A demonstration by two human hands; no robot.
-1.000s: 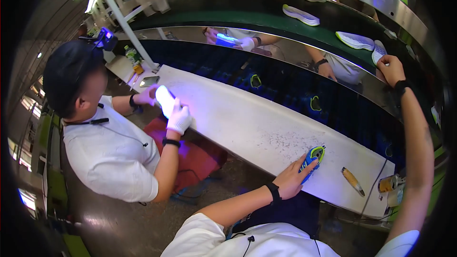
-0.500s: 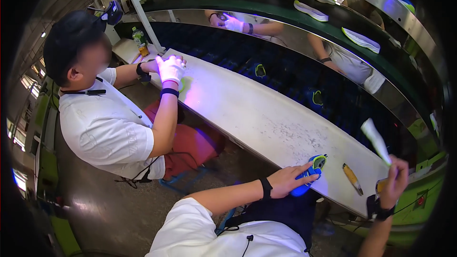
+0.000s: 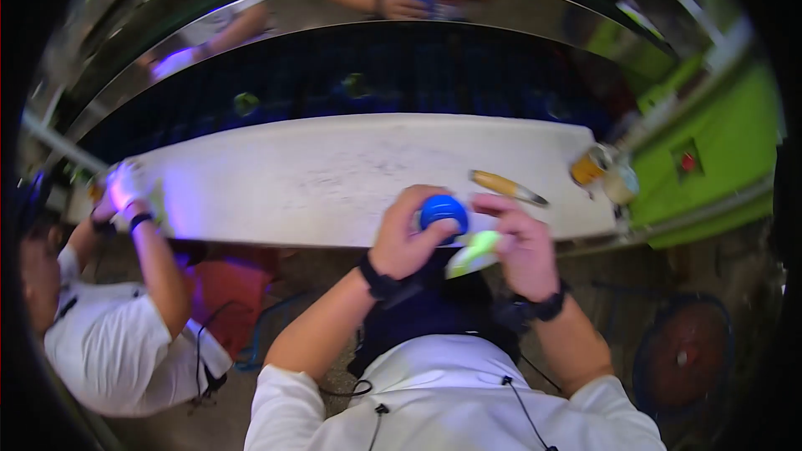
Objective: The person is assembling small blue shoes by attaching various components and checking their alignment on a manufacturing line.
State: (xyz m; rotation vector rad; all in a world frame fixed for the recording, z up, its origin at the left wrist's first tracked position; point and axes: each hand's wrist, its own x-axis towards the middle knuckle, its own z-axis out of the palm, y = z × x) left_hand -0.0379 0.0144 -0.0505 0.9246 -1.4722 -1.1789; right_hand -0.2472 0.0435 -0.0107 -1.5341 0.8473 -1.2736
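Observation:
Held in my left hand (image 3: 399,240) is a blue shoe (image 3: 443,210), its rounded end turned up and my thumb across it. It is held at the near edge of the white table (image 3: 251,171). My right hand (image 3: 526,252) is close beside it, pinching a white and bright green shoe sole (image 3: 473,255) that hangs below the fingers, smeared by motion. The shoe and the sole look apart. Beyond my right hand, a tool with a yellowish wooden handle (image 3: 496,182) and a dark tip lies on the table.
A yellow-orange container (image 3: 590,165) and a pale cup (image 3: 621,184) stand at the table's right end, by a green machine panel (image 3: 718,159). Behind the table runs a dark conveyor (image 3: 309,63) carrying small green-edged shoe pieces (image 3: 246,103). A co-worker (image 3: 125,334) sits at left.
My view has swung right. The blue shoe has left the tabletop in my left hand and been tipped end-up. My right hand has brought the sole in from the far right to beside the shoe.

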